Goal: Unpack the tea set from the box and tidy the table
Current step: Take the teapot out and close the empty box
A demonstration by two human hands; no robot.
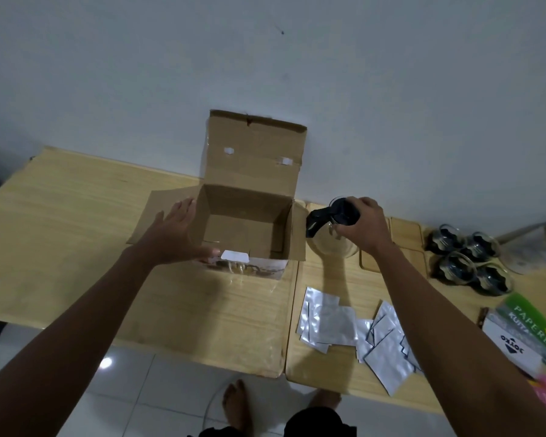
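An open cardboard box [249,216] stands in the middle of the wooden table [76,216], its lid flap up against the wall and its inside looking bare. My left hand [177,231] rests flat and open against the box's left side flap. To the right of the box stands a glass teapot [331,241] with a black lid and handle. My right hand [360,225] grips it from above at the lid. Several glass cups [467,260] with dark holders are clustered further right.
A light wooden tray [407,244] lies behind the teapot. Several silver foil sachets [353,326] are scattered near the front edge. Paper packs and a white card [517,339] lie at the far right. A grey cylinder [530,244] lies beyond the cups. My bare feet show on the tiled floor.
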